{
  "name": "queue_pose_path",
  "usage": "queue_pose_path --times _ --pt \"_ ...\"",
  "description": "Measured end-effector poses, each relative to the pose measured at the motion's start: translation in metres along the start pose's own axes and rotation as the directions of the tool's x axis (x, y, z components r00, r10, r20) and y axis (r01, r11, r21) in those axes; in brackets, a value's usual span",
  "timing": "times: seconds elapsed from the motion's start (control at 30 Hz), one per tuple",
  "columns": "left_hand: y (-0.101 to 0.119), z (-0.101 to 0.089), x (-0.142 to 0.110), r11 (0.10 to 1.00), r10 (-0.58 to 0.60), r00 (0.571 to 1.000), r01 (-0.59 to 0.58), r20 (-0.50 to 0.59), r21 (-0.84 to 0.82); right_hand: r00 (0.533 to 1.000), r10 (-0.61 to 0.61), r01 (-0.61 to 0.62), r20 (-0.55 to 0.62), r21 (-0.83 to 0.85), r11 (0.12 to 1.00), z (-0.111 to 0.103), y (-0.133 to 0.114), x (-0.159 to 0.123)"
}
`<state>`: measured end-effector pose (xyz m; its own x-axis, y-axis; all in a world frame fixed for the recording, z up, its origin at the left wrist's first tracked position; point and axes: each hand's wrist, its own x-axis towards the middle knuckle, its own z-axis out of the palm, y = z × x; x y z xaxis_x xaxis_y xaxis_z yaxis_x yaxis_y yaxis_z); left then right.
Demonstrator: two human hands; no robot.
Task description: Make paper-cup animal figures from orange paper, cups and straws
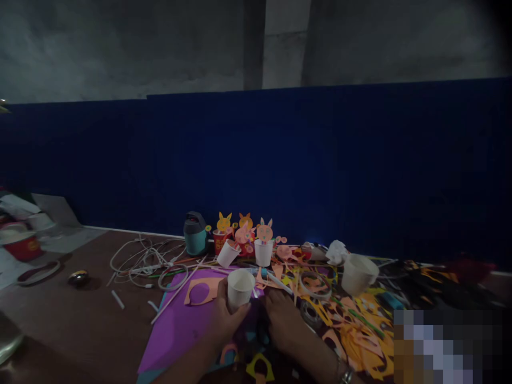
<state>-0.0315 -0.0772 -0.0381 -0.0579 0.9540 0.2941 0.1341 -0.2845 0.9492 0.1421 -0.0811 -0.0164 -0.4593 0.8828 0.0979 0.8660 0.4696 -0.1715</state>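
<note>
1. The left hand (229,321) is gripping the cup (240,287) over the purple sheet (170,336), long axis standing near upright, mouth up.
2. The right hand (282,320) is lying just right of the cup, apart; cannot tell whether it is pinching anything.

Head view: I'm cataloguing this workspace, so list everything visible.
Held cup: one, white, centre
Other cups: two white, some red, back centre
Animal faces: several, yellow to pink, above cups
Flask: one, teal, back
Sheet: one, purple, centre
Cable: count unclear, white, back left
Rings: several, mostly pale, both sides
Paper scraps: many, orange and yellow, right
Container: one, whitish, right
Crumpled item: one, white, right
Shiny object: one, metallic, left
Tub: one, red, left
Dark clutter: uncountable, right
Table: one, brown, underneath
Partition: one, blue, behind
Wall: one, grey, background
Left hand: one, holding cup
Right hand: one, beside it
</note>
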Motion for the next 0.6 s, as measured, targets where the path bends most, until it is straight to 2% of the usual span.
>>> queue_pose_path --times 0.13,0.23,0.33,0.4,0.5,0.6 --pt "-0.003 0.0 0.0 1.0 -0.002 1.0 0.002 0.003 -0.013 0.999 -0.02 0.021 -0.042 0.016 1.0 0.008 0.005 0.002" --pt "-0.003 -0.002 0.0 0.999 -0.026 1.0 0.026 -0.016 -0.036 0.996 0.07 -0.066 -0.056 0.072 0.995 0.003 0.012 0.005" --pt "0.0 -0.003 0.0 0.999 -0.026 0.999 0.025 -0.038 -0.049 0.979 0.174 -0.141 -0.109 0.261 0.955 -0.01 0.021 0.008" --pt "0.001 -0.003 0.001 0.998 -0.032 0.999 0.03 -0.03 -0.057 0.963 0.222 -0.137 -0.151 0.432 0.891 -0.021 0.026 0.009" --pt "0.001 -0.003 0.0 0.998 -0.032 0.999 0.034 0.032 -0.06 0.971 0.151 -0.016 -0.186 0.58 0.814 -0.036 0.027 0.007" --pt "0.0 -0.002 -0.003 0.998 -0.022 0.997 0.026 0.074 -0.051 0.986 0.003 0.101 -0.169 0.598 0.795 -0.047 0.02 0.0"
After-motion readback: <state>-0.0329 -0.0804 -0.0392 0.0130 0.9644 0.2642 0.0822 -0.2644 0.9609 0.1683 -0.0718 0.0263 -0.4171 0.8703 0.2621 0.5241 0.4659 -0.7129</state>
